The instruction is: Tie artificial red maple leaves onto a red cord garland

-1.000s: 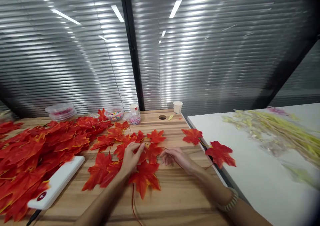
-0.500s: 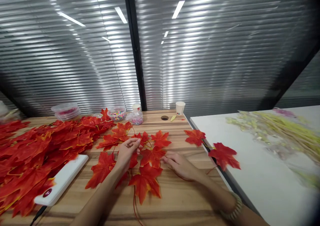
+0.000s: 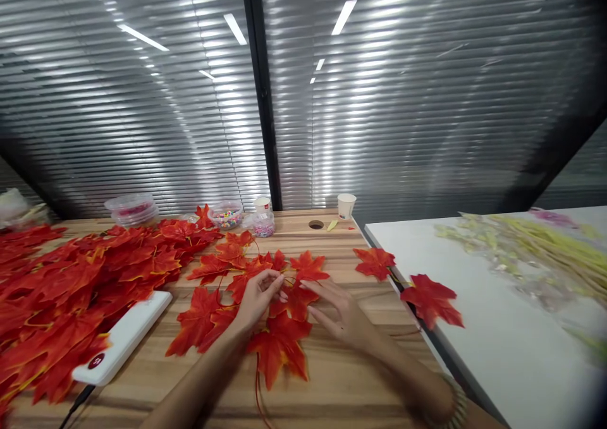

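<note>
1. Wood-grain table (image 3: 351, 391) extends to a window wall fitted with horizontal blinds (image 3: 379, 100).
2. Red leaf garland (image 3: 279, 347): lies on the table directly in front of the person, leaves spread below and around the hands. One thin red stem (image 3: 258, 394) runs toward the near edge.
3. Left hand (image 3: 262, 295): forearm angled in from the lower left, hand above the garland. Fingers are curled, with thumb and forefinger tips in a narrow pinch; whether a stem is gripped cannot be told.
4. Right hand (image 3: 341, 315): forearm angled in from the lower right, beaded bracelet (image 3: 458, 407) at the wrist. Fingers are extended and the thumb is set well apart; fingertips reach the edge of the garland leaves, contact uncertain.
5. Right of the hands: two more red leaves (image 3: 374, 263), the outer one overlapping the edge of a white table (image 3: 474, 366).
6. Left of the hands: white device (image 3: 128, 334) with a dark cable (image 3: 78, 404), beside a large leaf pile (image 3: 85, 283).
7. Far edge: stacked clear containers (image 3: 133, 214), bead tub (image 3: 226, 215), and paper cup (image 3: 346, 206).
8. White table: yellow stems (image 3: 545, 239) and clear packets, partly blurred.
</note>
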Demonstrator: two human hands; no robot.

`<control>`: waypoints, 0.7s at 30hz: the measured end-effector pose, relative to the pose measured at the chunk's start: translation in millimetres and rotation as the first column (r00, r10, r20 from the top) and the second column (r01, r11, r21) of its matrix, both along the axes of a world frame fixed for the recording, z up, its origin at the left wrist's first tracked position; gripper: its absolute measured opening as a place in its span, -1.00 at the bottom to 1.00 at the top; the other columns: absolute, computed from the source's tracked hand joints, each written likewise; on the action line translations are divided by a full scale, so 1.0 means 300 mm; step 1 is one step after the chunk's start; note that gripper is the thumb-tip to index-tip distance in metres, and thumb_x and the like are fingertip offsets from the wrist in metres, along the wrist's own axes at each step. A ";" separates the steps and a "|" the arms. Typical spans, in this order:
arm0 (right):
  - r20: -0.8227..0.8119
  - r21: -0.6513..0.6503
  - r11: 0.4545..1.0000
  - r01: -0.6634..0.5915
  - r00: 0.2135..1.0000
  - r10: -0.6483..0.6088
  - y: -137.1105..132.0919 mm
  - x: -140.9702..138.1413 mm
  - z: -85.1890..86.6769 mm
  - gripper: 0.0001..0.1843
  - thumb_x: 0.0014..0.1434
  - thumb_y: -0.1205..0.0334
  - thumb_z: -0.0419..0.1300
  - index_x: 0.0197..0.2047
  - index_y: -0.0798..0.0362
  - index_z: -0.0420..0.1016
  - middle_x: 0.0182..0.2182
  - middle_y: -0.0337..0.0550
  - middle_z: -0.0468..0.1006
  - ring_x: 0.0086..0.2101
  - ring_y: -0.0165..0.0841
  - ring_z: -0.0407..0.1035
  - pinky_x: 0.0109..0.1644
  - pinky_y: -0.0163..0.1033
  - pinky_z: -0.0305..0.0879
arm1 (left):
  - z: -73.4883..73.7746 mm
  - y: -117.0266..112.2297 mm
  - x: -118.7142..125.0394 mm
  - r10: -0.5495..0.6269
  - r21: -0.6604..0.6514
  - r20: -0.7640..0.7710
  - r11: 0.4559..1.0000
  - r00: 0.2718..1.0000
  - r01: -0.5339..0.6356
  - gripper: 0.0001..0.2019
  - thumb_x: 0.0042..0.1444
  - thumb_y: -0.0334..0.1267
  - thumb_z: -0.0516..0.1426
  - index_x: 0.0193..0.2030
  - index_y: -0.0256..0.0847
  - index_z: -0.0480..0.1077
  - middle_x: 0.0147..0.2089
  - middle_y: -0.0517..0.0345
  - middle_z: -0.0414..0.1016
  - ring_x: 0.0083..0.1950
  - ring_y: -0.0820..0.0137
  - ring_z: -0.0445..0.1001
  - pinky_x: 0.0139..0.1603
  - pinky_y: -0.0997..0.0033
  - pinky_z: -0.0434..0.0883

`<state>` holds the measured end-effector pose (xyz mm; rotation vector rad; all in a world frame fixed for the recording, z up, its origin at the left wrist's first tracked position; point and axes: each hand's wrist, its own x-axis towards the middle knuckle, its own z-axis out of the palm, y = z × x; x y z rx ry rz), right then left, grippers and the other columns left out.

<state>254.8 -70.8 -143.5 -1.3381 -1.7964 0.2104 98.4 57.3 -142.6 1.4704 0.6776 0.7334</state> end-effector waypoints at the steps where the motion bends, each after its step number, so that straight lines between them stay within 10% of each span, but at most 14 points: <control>1: -0.005 0.004 1.000 -0.003 1.000 0.003 -0.002 -0.006 0.000 -0.50 0.16 0.26 0.00 0.19 0.00 0.08 0.05 -0.05 0.30 0.04 -0.26 0.17 0.11 -0.09 0.10 | -0.003 -0.004 0.003 0.001 0.007 0.004 1.000 1.000 -0.001 -0.73 -0.11 -0.10 0.19 -0.41 -0.27 0.31 -0.57 0.23 0.41 -0.56 0.45 0.41 -0.47 0.47 0.36; 6: -0.088 0.026 0.996 0.090 0.992 -0.087 0.003 -0.015 -0.026 -0.39 0.18 0.26 -0.01 0.26 0.02 -0.15 -0.01 0.00 0.34 -0.05 -0.28 0.26 0.03 -0.12 0.21 | -0.006 -0.023 0.012 0.025 0.003 0.046 1.000 0.999 -0.025 -0.74 -0.11 -0.11 0.20 -0.43 -0.27 0.32 -0.62 0.25 0.38 -0.58 0.46 0.39 -0.47 0.47 0.35; 13: -0.096 0.014 0.986 0.164 0.982 -0.162 0.021 0.008 -0.046 -0.74 0.20 0.28 -0.05 -0.15 0.08 0.43 -0.38 -0.08 0.51 -0.36 -0.33 0.38 -0.24 -0.24 0.29 | 0.019 0.005 -0.007 0.166 -0.282 0.276 0.956 0.947 -0.085 -0.81 -0.13 -0.23 0.24 -0.43 -0.28 0.34 -0.47 0.22 0.40 -0.42 0.49 0.43 -0.31 0.50 0.40; 21: -0.026 -0.182 0.983 -0.032 0.999 0.027 0.008 -0.014 -0.034 -0.63 0.22 0.29 -0.10 0.07 0.09 0.29 -0.43 -0.13 0.52 -0.47 -0.40 0.36 -0.34 -0.34 0.25 | 0.008 0.039 -0.019 0.212 -0.485 0.378 0.875 0.901 -0.003 -0.90 -0.10 -0.42 0.21 -0.46 -0.30 0.34 -0.49 0.24 0.37 -0.48 0.60 0.36 -0.40 0.65 0.36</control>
